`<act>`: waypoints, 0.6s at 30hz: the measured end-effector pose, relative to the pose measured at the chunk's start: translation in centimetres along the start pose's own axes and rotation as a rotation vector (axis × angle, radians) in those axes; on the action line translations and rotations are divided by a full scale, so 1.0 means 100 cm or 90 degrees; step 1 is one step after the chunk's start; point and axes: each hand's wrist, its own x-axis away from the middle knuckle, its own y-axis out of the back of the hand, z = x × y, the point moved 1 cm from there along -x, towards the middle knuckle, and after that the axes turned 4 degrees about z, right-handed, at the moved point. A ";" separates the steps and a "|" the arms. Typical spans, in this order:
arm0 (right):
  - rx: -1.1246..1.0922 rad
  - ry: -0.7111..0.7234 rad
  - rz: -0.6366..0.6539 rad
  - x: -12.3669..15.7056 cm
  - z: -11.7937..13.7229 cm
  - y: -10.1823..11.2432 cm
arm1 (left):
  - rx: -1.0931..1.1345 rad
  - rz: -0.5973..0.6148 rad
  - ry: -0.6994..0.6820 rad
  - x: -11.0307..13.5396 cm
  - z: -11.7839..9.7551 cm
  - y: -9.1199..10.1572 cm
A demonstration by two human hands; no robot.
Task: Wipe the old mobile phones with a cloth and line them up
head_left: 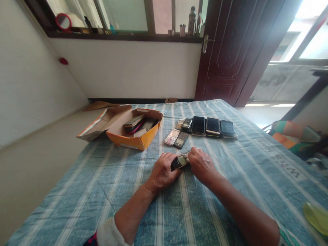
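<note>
1. The left hand (pixel 164 171) held the phone (pixel 182 160), thumb along the near side and fingers over the far side, its grip closed around the dark end.
2. The right hand (pixel 201 164) was curled at the other end, fingers bunched on a small pale scrap (pixel 188 157) pressed against the phone; what the scrap was made of could not be told.
3. The phone sat between the two hands, tilted slightly, its screen facing up, just above or on the striped cloth (pixel 143 218); whether it touched the cloth could not be told.
4. Just beyond the hands lay a red-and-white phone (pixel 172 137) and, beside it, a dark phone (pixel 181 140), both keypad models.
5. Behind these were two smaller phones, one pale (pixel 179 123) and one black (pixel 187 124).
6. To their right, three touchscreen phones (pixel 212 125) stood in a row, at least the rightmost resting on another device.
7. Left of the phones was an orange box (pixel 128 141), its lid (pixel 98 124) folded open to the left, with more phones (pixel 134 122) piled inside.
8. At the right edge of the cloth lay a yellow-green thing (pixel 316 217), blurred.
9. Past the table stood a dark red door (pixel 225 51).
</note>
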 end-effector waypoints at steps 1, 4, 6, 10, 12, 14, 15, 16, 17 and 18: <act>0.002 0.000 0.002 0.000 0.000 0.000 | 0.000 0.003 0.000 0.000 0.000 0.000; 0.006 0.000 0.007 0.001 0.003 0.001 | -0.001 0.006 -0.001 -0.001 -0.001 0.000; 0.012 0.006 0.006 0.003 0.008 0.001 | -0.003 0.000 -0.003 -0.001 0.000 0.000; 0.038 0.042 -0.009 0.009 0.023 -0.001 | -0.005 -0.015 -0.006 0.000 0.002 -0.002; 0.042 0.071 -0.024 0.013 0.030 -0.003 | -0.006 -0.019 -0.003 0.000 0.003 -0.004; 0.037 0.095 -0.038 0.015 0.035 -0.005 | -0.006 -0.021 0.002 0.001 0.004 -0.005; 0.032 0.102 -0.042 0.015 0.036 -0.006 | -0.007 -0.022 0.003 0.001 0.004 -0.005; 0.026 0.108 -0.044 0.016 0.037 -0.006 | -0.010 -0.022 0.002 0.001 0.004 -0.006; 0.021 0.110 -0.045 0.015 0.036 -0.006 | -0.013 -0.023 0.002 0.001 0.004 -0.006; 0.016 0.112 -0.044 0.015 0.035 -0.006 | -0.016 -0.025 0.001 0.000 0.004 -0.006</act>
